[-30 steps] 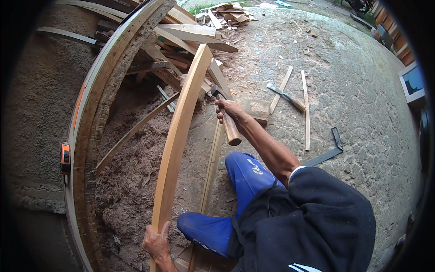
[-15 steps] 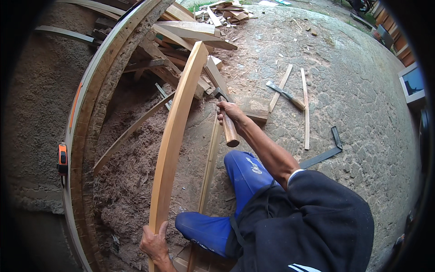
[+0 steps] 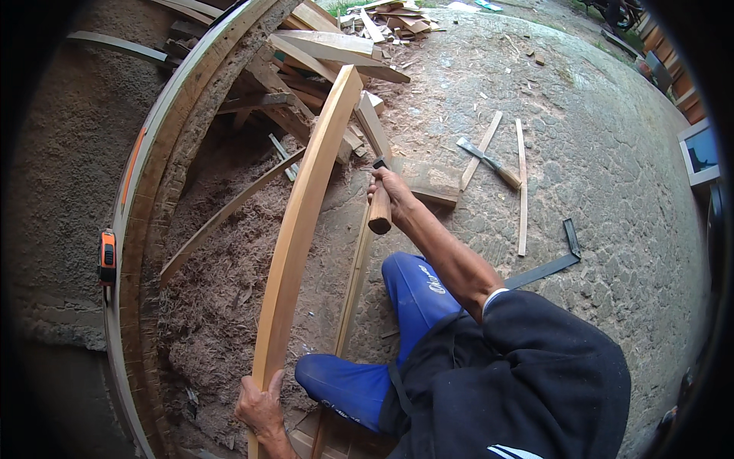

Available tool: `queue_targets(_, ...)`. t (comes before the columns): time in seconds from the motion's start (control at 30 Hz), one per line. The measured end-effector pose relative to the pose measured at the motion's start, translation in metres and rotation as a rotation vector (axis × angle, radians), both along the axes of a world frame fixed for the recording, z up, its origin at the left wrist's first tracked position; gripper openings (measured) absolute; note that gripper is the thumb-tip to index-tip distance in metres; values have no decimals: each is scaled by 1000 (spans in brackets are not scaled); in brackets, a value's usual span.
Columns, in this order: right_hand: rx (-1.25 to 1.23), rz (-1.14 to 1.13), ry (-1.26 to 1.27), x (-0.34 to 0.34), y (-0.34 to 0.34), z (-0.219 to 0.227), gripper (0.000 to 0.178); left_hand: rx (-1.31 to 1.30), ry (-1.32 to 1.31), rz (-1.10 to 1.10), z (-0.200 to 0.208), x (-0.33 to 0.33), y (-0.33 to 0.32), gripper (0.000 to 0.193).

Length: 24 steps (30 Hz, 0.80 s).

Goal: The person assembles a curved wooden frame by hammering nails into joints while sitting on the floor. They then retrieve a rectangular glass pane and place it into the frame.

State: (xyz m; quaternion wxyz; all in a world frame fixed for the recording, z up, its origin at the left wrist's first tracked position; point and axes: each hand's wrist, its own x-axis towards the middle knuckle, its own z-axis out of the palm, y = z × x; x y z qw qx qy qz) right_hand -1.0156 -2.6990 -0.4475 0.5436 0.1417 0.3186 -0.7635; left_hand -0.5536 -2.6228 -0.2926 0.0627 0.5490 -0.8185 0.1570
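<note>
My left hand (image 3: 261, 407) grips the near end of a long, smooth wooden beam (image 3: 300, 222), thumb on its upper face. The beam runs away from me, its far end beside the wood pile. My right hand (image 3: 393, 194) is closed around the wooden handle of a hammer (image 3: 380, 216), just right of the beam and apart from it. The handle's butt points back toward me, while the dark head shows only in part beyond my fingers. Under the hammer lies a narrower strip of wood (image 3: 353, 287), and a thick wood block (image 3: 426, 182) sits beside my right wrist.
A bench with a thick wooden edge (image 3: 140, 306) curves along the left, bearing an orange and black tape measure (image 3: 107, 258). Wood shavings (image 3: 218, 329) cover the ground beside it. On the right lie a wide chisel (image 3: 501, 172), thin slats (image 3: 521, 191) and a square (image 3: 544, 269). Offcuts (image 3: 344, 52) are piled ahead.
The hammer has turned in my right hand, its butt swinging left and a little away from me. My left hand keeps its grip on the beam. The whole view has shifted slightly.
</note>
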Motion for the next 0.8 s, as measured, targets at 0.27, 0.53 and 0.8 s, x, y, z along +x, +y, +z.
queue_targets(0.27,-182,239,514,-23,10,29,20,10,-1,26,3,0,-5,59)
queue_targets(0.53,35,-43,21,10,-8,11,13,2,5,5,3,-3,2,58)
queue_targets(0.8,-104,271,397,-3,-4,2,18,-10,20,-23,13,-2,1,59)
